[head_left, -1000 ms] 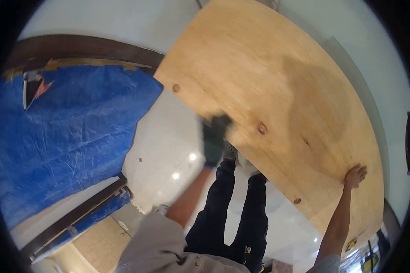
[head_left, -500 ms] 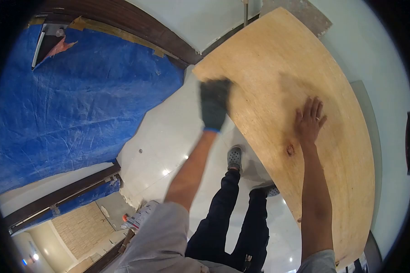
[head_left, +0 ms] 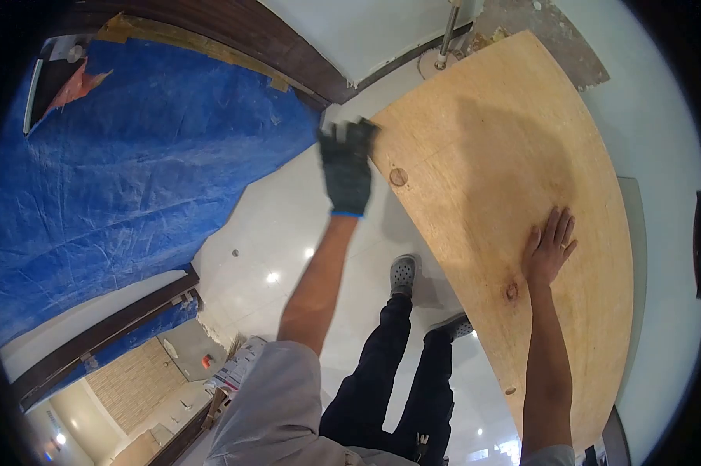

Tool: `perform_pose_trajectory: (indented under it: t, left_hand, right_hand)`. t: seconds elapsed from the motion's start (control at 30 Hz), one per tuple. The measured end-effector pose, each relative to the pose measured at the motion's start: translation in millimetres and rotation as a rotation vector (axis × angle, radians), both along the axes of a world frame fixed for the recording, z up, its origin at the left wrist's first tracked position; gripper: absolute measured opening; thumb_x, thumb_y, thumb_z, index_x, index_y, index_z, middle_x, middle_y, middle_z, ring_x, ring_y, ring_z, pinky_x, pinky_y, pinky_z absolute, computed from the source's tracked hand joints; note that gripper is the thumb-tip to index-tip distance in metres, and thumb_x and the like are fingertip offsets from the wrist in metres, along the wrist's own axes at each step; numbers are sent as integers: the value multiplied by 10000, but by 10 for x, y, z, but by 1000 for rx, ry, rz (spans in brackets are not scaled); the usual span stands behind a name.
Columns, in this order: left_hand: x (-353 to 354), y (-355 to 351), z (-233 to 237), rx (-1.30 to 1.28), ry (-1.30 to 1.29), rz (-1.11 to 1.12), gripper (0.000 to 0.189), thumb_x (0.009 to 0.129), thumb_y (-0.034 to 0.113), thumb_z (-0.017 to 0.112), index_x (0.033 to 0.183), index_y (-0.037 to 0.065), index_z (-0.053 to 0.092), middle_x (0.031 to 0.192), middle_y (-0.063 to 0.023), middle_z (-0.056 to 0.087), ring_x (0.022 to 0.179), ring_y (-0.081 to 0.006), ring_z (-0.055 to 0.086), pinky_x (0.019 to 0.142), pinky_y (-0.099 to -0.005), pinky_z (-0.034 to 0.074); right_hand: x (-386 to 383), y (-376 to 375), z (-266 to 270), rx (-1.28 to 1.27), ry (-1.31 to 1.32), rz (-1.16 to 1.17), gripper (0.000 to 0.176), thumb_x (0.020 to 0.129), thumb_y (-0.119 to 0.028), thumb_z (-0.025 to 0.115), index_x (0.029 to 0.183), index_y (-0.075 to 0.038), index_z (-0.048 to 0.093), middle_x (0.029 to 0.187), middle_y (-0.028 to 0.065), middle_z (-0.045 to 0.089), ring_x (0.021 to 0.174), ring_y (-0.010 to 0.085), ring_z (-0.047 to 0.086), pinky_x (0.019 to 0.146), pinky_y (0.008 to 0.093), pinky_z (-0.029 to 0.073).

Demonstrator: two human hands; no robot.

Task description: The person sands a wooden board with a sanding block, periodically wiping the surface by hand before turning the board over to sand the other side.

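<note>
A large plywood sheet (head_left: 475, 163) with dark knots fills the right half of the view. My right hand (head_left: 549, 248), bare, lies flat on its face with the fingers stretched out. In a dark work glove with a blue cuff, my left hand (head_left: 347, 171) is raised by the sheet's upper left corner. Its fingers are spread and slightly blurred, and the fingertips on one side reach right to that corner. Nothing shows in the gloved palm's grip.
A blue tarp (head_left: 148, 179) covers the left side. Pale glossy floor tiles (head_left: 249, 225) lie under my feet in grey clogs (head_left: 402, 273). A metal pole (head_left: 449, 35) stands behind the sheet's far end. A light wall (head_left: 665, 147) runs along the right.
My gloved left hand has moved left and its fingers have spread, uncovering a knot near the sheet's edge. The sheet's far end and my right hand appear lower and farther right.
</note>
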State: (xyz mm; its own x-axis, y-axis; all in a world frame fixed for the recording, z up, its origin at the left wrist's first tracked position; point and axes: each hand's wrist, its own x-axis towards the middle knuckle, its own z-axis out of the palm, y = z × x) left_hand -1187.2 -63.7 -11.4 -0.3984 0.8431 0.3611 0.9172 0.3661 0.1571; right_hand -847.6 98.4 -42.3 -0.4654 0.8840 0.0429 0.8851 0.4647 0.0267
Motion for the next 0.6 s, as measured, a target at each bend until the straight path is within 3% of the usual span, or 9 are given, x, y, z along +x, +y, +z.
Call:
perform_pose_trajectory:
  t: [0.07,0.1,0.2,0.27,0.37,0.43,0.47,0.57,0.6]
  left_hand:
    - [463,121,-105,11,-110,-17,321,875,47,482,1158,143,600,1219,-62,578,1206,-295,467,1118,-499,267]
    - [812,10,10,-205,-303,-55,425,900,29,457,1300,166,508,1359,-81,463,1274,-268,392,1146,-516,209]
    - [1707,-443,11,-32,-581,-300,325,844,128,584,1166,124,547,1270,-69,540,1220,-318,473,1091,-526,307]
    - [1564,-558,118,-42,-601,-396,277,883,165,541,1157,126,546,1255,-63,552,1237,-296,462,1109,-502,288]
    - [670,-300,-63,172,-1119,-20,364,898,141,493,1261,148,521,1303,-97,519,1290,-309,406,1129,-479,258]
    - [-106,71,130,269,-719,35,446,904,109,459,1345,166,493,1348,-124,487,1328,-317,363,1144,-469,232]
    - [-515,191,229,-51,-22,-1,461,907,98,446,1363,161,473,1363,-131,471,1334,-322,351,1149,-473,220]
    - [-635,295,-127,-216,-41,-29,492,879,96,487,1369,131,460,1380,-141,449,1329,-345,357,1145,-487,224]
    - [-336,194,-263,57,-78,-29,494,854,110,537,1344,107,476,1373,-135,457,1311,-362,377,1138,-490,239]
  right_hand:
    - [-5,-17,26,-11,-11,-3,600,974,-417,322,1493,-129,230,1565,98,160,1448,283,118,1106,609,91]
    - [9,-50,50,-25,-11,-5,601,974,-419,318,1493,-128,230,1566,98,160,1448,284,116,1108,606,89]
    - [-42,-3,69,-26,11,5,600,974,-422,313,1493,-130,232,1566,96,160,1448,289,116,1111,601,88]
    - [-45,13,98,-30,17,4,599,975,-422,311,1493,-132,232,1567,93,160,1448,288,117,1111,600,88]
    - [-30,-18,104,-41,18,-4,593,977,-420,308,1494,-139,228,1569,86,157,1449,283,114,1113,598,88]
    - [-18,-18,80,-29,26,1,587,980,-414,304,1496,-146,224,1569,80,157,1451,279,111,1113,597,89]
    - [-40,-7,75,-23,32,0,585,982,-418,295,1497,-150,221,1569,76,157,1451,275,111,1118,588,88]
    - [-38,16,81,-11,23,7,580,987,-420,283,1496,-150,222,1569,76,159,1451,270,113,1124,575,88]
    - [-26,2,79,-15,7,7,579,985,-414,290,1494,-143,230,1568,84,160,1451,274,115,1121,579,91]
